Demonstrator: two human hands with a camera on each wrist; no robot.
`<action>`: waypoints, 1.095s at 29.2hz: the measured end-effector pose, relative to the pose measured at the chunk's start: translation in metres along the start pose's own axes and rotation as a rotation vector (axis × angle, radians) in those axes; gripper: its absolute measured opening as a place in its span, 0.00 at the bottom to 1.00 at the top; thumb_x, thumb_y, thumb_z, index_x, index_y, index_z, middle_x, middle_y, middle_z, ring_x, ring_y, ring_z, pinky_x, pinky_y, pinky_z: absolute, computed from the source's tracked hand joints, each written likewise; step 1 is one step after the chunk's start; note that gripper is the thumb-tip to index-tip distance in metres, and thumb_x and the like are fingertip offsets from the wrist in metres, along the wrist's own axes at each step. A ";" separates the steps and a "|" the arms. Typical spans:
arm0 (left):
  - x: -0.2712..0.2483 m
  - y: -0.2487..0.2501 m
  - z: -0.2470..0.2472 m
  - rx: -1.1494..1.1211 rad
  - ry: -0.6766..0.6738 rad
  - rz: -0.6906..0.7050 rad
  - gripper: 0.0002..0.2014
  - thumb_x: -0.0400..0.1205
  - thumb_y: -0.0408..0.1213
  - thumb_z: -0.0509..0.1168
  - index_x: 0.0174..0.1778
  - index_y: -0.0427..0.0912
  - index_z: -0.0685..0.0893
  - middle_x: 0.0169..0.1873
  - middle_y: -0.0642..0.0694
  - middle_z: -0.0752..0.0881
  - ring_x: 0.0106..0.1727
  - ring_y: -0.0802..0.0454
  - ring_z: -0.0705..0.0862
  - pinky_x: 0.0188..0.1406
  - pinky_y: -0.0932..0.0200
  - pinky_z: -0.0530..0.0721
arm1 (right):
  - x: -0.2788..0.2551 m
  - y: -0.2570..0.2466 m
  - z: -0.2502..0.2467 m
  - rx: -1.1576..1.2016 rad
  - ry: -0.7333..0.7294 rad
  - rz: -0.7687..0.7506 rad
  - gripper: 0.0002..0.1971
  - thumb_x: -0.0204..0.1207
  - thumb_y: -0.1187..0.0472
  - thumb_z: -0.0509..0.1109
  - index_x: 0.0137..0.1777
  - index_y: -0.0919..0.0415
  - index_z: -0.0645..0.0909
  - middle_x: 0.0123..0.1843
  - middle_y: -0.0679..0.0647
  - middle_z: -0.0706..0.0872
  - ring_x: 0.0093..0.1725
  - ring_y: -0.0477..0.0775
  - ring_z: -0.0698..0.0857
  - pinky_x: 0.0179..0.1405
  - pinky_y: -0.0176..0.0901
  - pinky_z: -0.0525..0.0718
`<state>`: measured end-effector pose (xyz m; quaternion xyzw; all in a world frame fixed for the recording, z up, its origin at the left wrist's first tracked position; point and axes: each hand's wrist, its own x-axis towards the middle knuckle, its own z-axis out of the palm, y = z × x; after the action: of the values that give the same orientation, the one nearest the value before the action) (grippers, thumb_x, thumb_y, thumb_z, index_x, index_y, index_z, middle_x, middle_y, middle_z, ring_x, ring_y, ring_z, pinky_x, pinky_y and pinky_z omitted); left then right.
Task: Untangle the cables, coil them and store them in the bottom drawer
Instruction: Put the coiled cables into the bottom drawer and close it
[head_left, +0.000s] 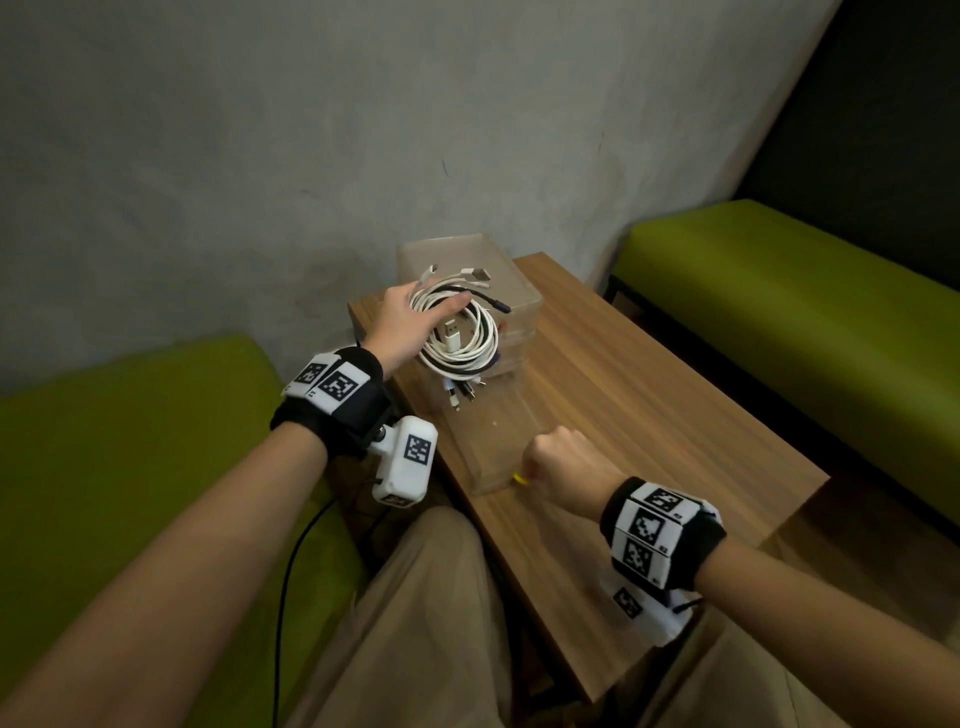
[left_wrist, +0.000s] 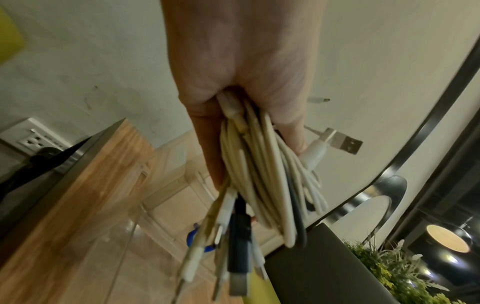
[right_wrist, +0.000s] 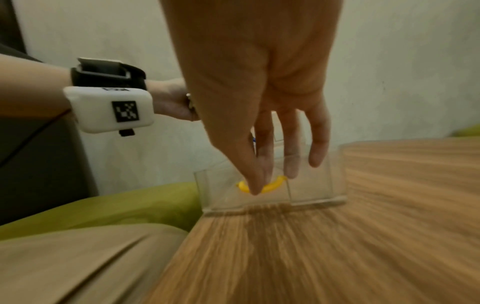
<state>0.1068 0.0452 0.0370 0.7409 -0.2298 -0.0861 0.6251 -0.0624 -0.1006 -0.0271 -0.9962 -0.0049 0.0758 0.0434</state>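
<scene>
Left hand (head_left: 402, 322): we are gripping the coiled bundle of cables (head_left: 460, 332), fingers curled round the loops; the coil is hanging at 3 o'clock of our palm, above the clear drawer unit (head_left: 514, 291).
Plugs: they are dangling from the coil toward 6 o'clock.
Right hand (head_left: 558, 460): we are pinching the yellow handle (right_wrist: 270, 186) of the bottom drawer (head_left: 498, 447).
Bottom drawer: it is standing pulled out on the wooden table (head_left: 649, 415), at 5 o'clock of the coil.
</scene>
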 end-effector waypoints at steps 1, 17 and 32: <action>0.001 0.001 0.000 -0.001 0.002 -0.007 0.34 0.65 0.57 0.74 0.61 0.36 0.83 0.59 0.41 0.86 0.63 0.47 0.83 0.69 0.50 0.76 | -0.002 0.001 -0.001 -0.022 -0.013 -0.014 0.07 0.69 0.68 0.65 0.43 0.63 0.84 0.44 0.59 0.88 0.46 0.64 0.85 0.42 0.48 0.78; -0.042 -0.020 0.064 0.059 -0.154 -0.080 0.09 0.76 0.31 0.68 0.52 0.43 0.87 0.44 0.45 0.87 0.49 0.54 0.81 0.45 0.63 0.75 | 0.035 -0.003 -0.053 0.431 0.236 0.150 0.25 0.81 0.41 0.52 0.62 0.60 0.76 0.57 0.60 0.74 0.63 0.61 0.71 0.65 0.52 0.70; -0.039 -0.059 0.071 -0.074 -0.115 -0.297 0.10 0.76 0.42 0.70 0.52 0.45 0.87 0.50 0.44 0.89 0.54 0.49 0.85 0.59 0.50 0.81 | 0.046 0.001 -0.029 0.630 0.179 0.194 0.22 0.83 0.44 0.52 0.61 0.60 0.76 0.54 0.60 0.86 0.52 0.59 0.83 0.49 0.49 0.76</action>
<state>0.0571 0.0060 -0.0408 0.7370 -0.1498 -0.2283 0.6183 -0.0124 -0.1038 -0.0061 -0.9324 0.1173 -0.0105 0.3418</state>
